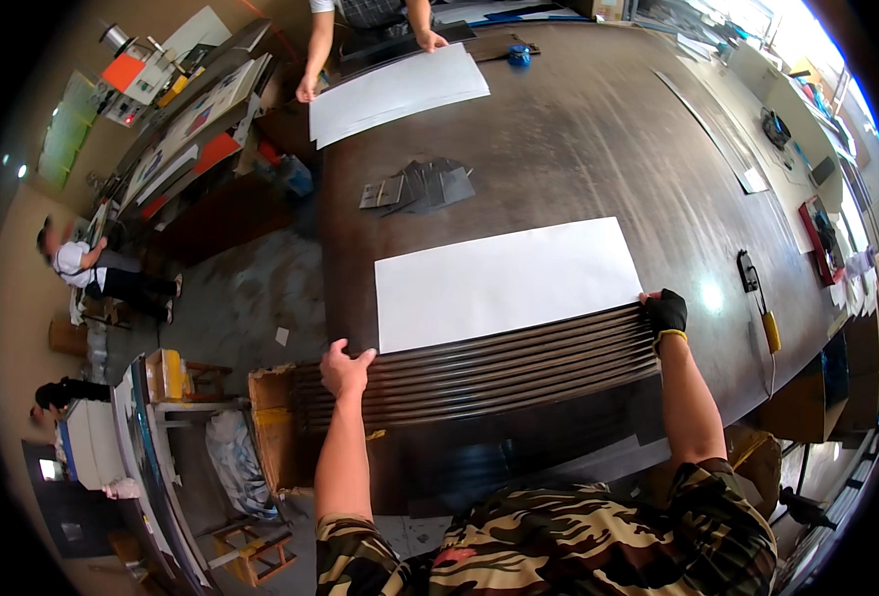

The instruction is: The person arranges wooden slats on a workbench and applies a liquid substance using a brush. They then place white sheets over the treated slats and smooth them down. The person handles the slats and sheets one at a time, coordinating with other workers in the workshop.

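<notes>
A blank white sheet (504, 283) lies on the dark table in front of me, its near edge along a row of dark ribbed strips (489, 372). My left hand (346, 370) is at the sheet's near left corner. Its thumb points at that corner, with the index finger apart from it and the other fingers curled. My right hand (666, 312), in a black fingerless glove, pinches the near right corner above the strips' right end. The undersides of both hands are hidden.
Across the table (579, 149), another person's hands (430, 41) hold white sheets (395, 94). Dark scraps (428, 187) lie between us. A blue tape roll (519, 55) sits at the far side. To my right is a yellow-handled tool (771, 333); a cardboard box (273, 427) stands at left.
</notes>
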Demonstrator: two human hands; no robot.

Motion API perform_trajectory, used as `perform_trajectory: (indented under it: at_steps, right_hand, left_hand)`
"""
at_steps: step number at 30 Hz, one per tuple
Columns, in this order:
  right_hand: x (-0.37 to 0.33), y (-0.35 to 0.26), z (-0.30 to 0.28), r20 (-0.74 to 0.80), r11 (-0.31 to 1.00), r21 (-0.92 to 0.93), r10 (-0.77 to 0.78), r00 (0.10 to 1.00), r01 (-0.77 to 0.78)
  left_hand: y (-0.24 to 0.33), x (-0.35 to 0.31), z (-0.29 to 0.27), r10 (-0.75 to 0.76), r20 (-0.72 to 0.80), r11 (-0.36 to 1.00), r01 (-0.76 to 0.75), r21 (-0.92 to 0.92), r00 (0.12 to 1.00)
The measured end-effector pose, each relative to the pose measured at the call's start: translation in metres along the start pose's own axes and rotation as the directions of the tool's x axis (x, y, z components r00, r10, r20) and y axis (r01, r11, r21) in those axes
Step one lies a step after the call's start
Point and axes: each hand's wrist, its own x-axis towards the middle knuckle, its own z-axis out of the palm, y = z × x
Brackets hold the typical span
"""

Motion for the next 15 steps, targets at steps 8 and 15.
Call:
perform_trajectory:
  at_steps: [8,15]
  right_hand:
    - [-0.055,0.078,-0.071,-0.226,0.741,-0.376,-0.656,0.72,0.557]
    - [-0.258,0.067,-0.06,0.396,0.498,-0.134,-0.765,0.507,0.857]
  left_hand:
    - [-0.077,-0.154,-0.085,0.808,0.044,0.584,-0.791,-0.183,0.587]
    - [-0.131,-0.248,-0.076,0.884,0.331,0.358,-0.933,-0.028,0.329]
